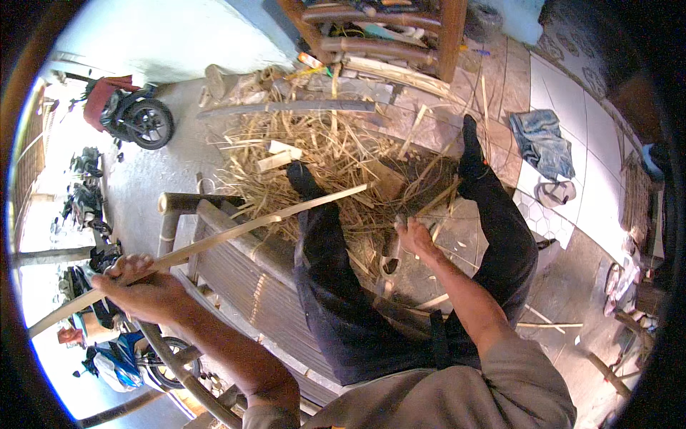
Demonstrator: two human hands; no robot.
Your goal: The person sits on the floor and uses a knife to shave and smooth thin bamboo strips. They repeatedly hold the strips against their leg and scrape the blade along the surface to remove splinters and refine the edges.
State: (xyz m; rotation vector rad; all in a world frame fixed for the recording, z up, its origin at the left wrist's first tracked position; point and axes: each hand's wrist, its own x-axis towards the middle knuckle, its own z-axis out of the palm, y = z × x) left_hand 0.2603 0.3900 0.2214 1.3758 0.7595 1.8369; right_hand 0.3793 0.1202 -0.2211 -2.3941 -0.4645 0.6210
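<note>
- Now grips a long pale strip [221,239] in the left hand [153,294], fingers curled about it.
- Holds it slantwise, from the left rim of the view up to a free end near the middle, in front of the heaped shavings [339,146].
- Has the right hand [416,239] partly curled, to the right of that free end and apart from it; cannot tell any hold (something small and dark beside the knuckles, too blurred to name).
- Has the left leg [332,293], in dark trousers, behind the strip, with the left foot [304,182] among the shavings; stretches the right leg [500,243] out on the other side of the right hand.
- Just left of the left leg, a slatted bench [246,279].
- Across the far side of the shavings, a grey length of wood [286,107]; beyond, at the top, a rack [379,44].
- At upper left, a motorcycle [146,121], well apart; at right, on pale tiles [600,171], a denim garment [542,143].
</note>
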